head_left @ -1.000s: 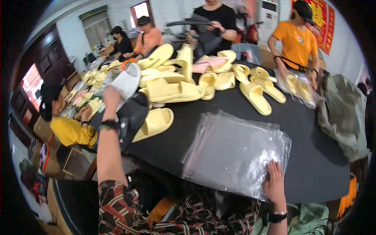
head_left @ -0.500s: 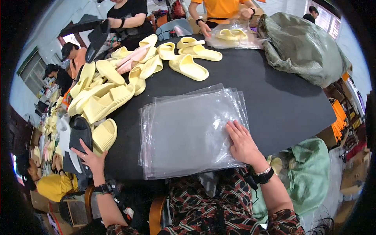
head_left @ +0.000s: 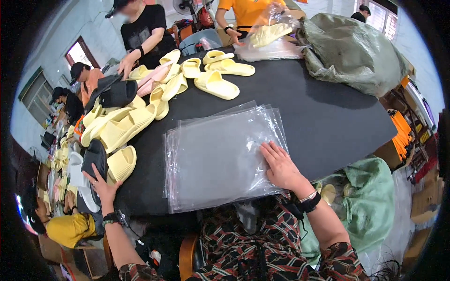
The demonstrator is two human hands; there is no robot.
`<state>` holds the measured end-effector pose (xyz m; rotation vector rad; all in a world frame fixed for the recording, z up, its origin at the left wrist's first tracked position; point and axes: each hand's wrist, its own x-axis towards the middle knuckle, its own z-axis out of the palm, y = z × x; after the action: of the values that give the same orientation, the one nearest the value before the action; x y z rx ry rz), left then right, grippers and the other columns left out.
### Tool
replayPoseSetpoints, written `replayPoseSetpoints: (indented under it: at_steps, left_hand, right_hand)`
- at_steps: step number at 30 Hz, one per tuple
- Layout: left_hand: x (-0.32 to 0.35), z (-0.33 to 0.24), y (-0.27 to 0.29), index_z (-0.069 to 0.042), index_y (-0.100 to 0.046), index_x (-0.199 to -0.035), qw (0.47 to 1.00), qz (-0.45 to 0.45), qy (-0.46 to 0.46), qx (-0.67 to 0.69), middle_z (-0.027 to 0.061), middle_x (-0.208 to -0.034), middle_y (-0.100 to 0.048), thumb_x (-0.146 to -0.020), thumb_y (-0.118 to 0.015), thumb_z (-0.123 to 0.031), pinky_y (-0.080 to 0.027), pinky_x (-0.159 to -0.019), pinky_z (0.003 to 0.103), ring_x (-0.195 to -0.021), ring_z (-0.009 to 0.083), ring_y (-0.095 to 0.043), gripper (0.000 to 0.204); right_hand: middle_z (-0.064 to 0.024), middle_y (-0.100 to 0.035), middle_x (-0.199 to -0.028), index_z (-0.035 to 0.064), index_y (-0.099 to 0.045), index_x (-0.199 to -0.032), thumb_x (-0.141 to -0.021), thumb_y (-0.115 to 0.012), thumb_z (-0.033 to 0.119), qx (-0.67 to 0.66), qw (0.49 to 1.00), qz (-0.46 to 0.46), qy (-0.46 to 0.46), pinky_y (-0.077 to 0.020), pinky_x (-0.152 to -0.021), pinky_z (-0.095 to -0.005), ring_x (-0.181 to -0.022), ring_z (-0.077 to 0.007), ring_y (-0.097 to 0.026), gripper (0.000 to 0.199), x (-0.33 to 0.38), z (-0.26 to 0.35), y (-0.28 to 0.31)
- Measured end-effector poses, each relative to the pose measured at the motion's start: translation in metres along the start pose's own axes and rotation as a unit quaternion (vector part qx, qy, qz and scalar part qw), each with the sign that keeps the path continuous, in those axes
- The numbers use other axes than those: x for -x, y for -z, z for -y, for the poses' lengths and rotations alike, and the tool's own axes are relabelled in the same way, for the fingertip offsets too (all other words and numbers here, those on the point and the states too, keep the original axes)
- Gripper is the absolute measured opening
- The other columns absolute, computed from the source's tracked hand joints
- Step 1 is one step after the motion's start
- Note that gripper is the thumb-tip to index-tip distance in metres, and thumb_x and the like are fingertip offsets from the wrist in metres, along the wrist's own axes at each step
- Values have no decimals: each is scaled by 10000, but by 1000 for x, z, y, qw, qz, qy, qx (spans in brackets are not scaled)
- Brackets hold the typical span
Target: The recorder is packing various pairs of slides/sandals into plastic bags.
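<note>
My right hand [head_left: 283,169] lies flat, fingers stretched out, on the right side of a stack of clear plastic bags [head_left: 215,161] in front of me. At the table's left edge my left hand [head_left: 104,191] has its fingers spread. Its fingertips touch the near end of a black slide sandal [head_left: 95,157], and its thumb points toward a pale yellow slide sandal [head_left: 122,165] beside it. A white sandal [head_left: 76,169] is just left of the black one.
Yellow slide sandals [head_left: 129,124] and a pink one [head_left: 152,79] are heaped at the far left of the black table [head_left: 342,126]. A co-worker's hand [head_left: 127,63] is at black sandals [head_left: 119,93] on the heap. Another person handles a bagged yellow sandal [head_left: 271,35] beside a grey-green sack [head_left: 351,51].
The co-worker in black has lowered black sandals onto the heap. The person in orange has lifted the bagged yellow sandal. My hands keep nearly the same places; the view has shifted slightly.
</note>
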<state>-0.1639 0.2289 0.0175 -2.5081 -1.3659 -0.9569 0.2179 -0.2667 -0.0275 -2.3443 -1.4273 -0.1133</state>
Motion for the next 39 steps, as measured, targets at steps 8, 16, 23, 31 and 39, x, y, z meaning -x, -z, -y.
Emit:
replayPoseSetpoints:
  at_steps: [8, 16, 23, 31, 39]
  left_hand:
    - [28, -72, 25, -280, -143, -1600, 985, -56, 87, -140, 253, -1637, 20, -692, -875, -168, -293, -1084, 680, -1458, 504, -194, 1172]
    - [114, -262, 64, -114, -449, -1480, 939, 108, -310, 101, 148, -1601, -300, -943, -615, -400, -28, -1159, 669, -1501, 425, -159, 631]
    - [164, -350, 11, -195, -450, -1491, 884, 266, -362, 131, 158, -1592, -314, -959, -543, -479, -87, -1153, 688, -1484, 430, -204, 610]
    - [182, -351, -17, -186, -434, -1506, 882, 236, -403, 66, 136, -1598, -324, -956, -519, -453, -168, -1164, 629, -1470, 417, -257, 617]
    - [171, -345, -10, -136, -399, -1526, 886, 249, -390, -1, 126, -1624, -278, -977, -413, -453, -121, -1188, 578, -1497, 382, -215, 634]
  right_hand:
    - [-225, -374, -1527, 0, -387, -1461, -778, -588, 48, -43, 999, -24, 21, -211, -1206, -534, -1472, -406, -257, 714, 4, -12, -3]
    - [-217, -371, -1526, 34, -432, -1444, -888, -647, 205, 29, 997, -69, 31, -216, -1178, -593, -1476, -429, -233, 621, 9, 20, 36]
    - [-198, -379, -1538, 40, -435, -1455, -969, -524, 496, 39, 999, -11, -16, -225, -1160, -609, -1468, -395, -277, 672, 31, 8, 1]
    - [-179, -539, -1364, 30, -569, -1275, -943, -593, 195, -169, 933, -319, -4, -350, -1097, -515, -1332, -377, -443, 371, 85, -35, 25]
    - [-140, -654, -1058, -16, -617, -1129, -957, -523, 51, -275, 685, -486, -469, -504, -886, -309, -984, -230, -635, 207, 272, -220, -123]
